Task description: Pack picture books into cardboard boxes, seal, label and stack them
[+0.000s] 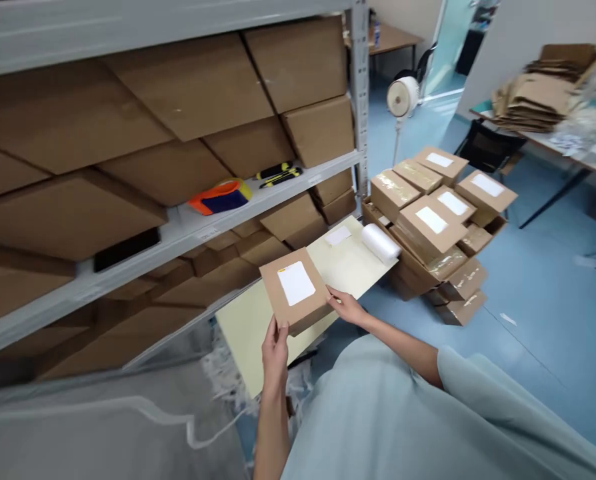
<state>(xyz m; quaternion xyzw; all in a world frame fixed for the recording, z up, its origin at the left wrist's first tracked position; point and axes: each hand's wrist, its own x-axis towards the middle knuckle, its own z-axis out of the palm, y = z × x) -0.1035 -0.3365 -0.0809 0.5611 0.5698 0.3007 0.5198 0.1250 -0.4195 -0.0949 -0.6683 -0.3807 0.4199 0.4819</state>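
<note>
Left hand (275,352) + right hand (347,307): holding one labelled box (298,293) | one roll (381,244)

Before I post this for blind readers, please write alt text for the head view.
A person's left hand and right hand hold a cardboard box with a white label over a pale table, near a white roll. Shelves of boxes stand at left; more boxes are piled at right.

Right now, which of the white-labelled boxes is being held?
The box over the pale board, between the left hand and right hand; the other labelled boxes sit piled beyond the white roll.
</note>
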